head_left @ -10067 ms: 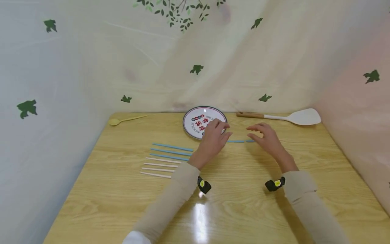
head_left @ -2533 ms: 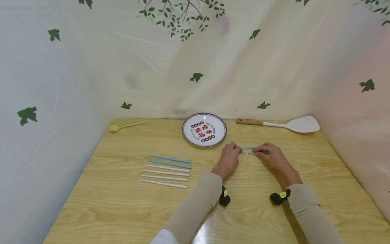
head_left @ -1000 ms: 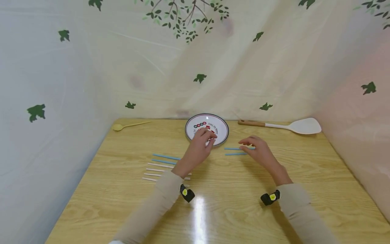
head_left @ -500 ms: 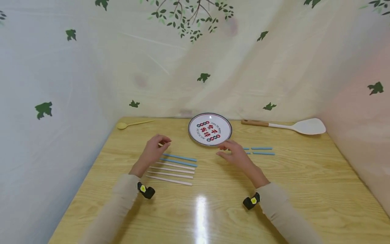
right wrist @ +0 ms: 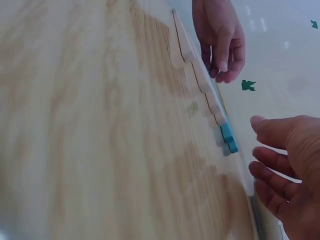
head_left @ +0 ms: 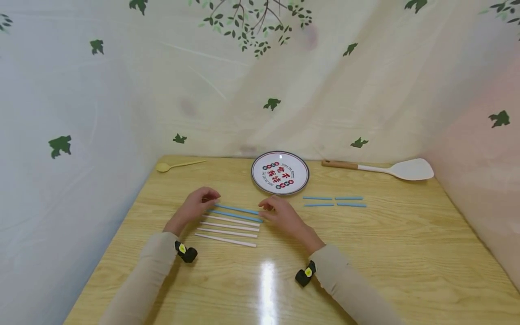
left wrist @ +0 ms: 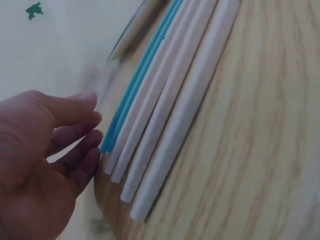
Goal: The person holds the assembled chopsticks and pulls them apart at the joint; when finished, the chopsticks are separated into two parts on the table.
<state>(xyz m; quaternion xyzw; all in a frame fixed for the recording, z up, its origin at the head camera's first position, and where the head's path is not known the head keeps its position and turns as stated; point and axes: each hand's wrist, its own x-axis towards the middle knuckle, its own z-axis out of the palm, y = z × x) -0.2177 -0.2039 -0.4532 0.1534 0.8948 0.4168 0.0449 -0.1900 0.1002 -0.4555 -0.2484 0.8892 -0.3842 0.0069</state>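
Observation:
Two blue chopsticks [head_left: 240, 209] lie side by side on the table, with several whitish chopsticks [head_left: 226, 240] in front of them. My left hand [head_left: 192, 208] hovers by the left ends of the blue pair, its fingers loosely bent and holding nothing. In the left wrist view its fingertips [left wrist: 95, 145] are close to those ends; whether they touch is unclear. My right hand [head_left: 286, 220] is at the pair's right ends, thumb and fingers [right wrist: 272, 162] spread apart. Further right lie two rows of blue chopstick halves [head_left: 318, 205], a small gap between the halves in each row.
A round plate [head_left: 280, 158] with red lettering stands at the table's back, behind the sticks. At the back left is a yellow spoon [head_left: 163, 167]. A white spatula [head_left: 412, 169] with a wooden handle lies back right. Cloth walls [head_left: 227, 117] enclose the table.
Earlier both hands were at the blue halves on the right. A second row of halves now lies there and one fewer blue chopstick on the left. Both hands have moved left.

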